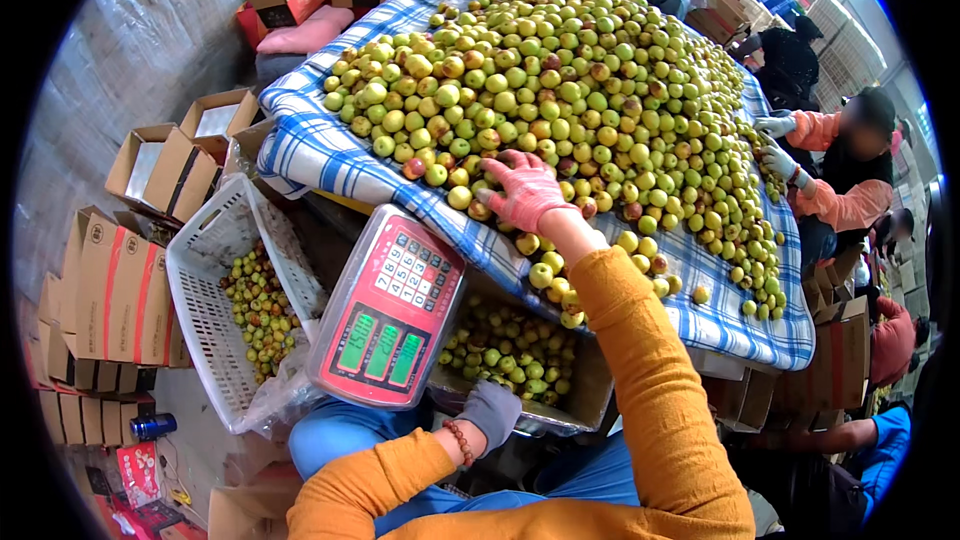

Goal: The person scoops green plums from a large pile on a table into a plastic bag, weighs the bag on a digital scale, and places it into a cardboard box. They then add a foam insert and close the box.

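A big heap of green and brownish jujubes (525,67) covers a blue and white plaid cloth (465,229) on the table before me. My right hand (527,193), in a pink glove, lies on the near edge of the heap, thumb and fingers apart. Below the cloth's edge stands an open cardboard box (592,382) with more jujubes inside. My left hand (491,414), in a grey glove, is at the near rim of that box; its fingertips are partly hidden. Beside the box, a red digital scale (375,281) shows lit green displays.
A white plastic basket (199,300) holding jujubes stands left of the scale. Cardboard cartons (124,289) are piled at the far left. Across the table, a person in an orange top (847,202) reaches to the heap with gloved hands. More people sit along the far and right sides.
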`<state>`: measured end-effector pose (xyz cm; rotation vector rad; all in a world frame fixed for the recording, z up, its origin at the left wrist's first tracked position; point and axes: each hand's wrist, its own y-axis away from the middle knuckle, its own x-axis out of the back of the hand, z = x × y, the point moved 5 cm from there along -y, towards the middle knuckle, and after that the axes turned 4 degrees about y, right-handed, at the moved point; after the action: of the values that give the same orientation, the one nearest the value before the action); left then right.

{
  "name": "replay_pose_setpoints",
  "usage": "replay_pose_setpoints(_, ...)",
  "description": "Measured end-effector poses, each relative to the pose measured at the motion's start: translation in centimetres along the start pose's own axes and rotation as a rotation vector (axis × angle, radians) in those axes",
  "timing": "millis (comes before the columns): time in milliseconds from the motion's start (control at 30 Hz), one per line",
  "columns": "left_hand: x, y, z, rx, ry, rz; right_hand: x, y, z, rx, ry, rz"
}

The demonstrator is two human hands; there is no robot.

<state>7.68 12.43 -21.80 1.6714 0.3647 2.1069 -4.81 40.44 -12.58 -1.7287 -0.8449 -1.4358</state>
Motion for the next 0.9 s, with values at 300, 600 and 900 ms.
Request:
replay_pose_setpoints(300,0.9,0.9,0.0,-0.005,0.003,0.068,1.6,2.7,1.8,-0.074,-0.067,-0.09)
replay_pose_setpoints(600,0.3,0.1,0.1,-0.022,-0.006,-0.031,1.4,9.1,2.2,-0.17,-0.192,-0.025)
replay_pose_setpoints(900,-0.6,-0.2,-0.2,0.009,-0.068,0.026,4.4,17.5,0.0,0.064,-0.343,-0.04)
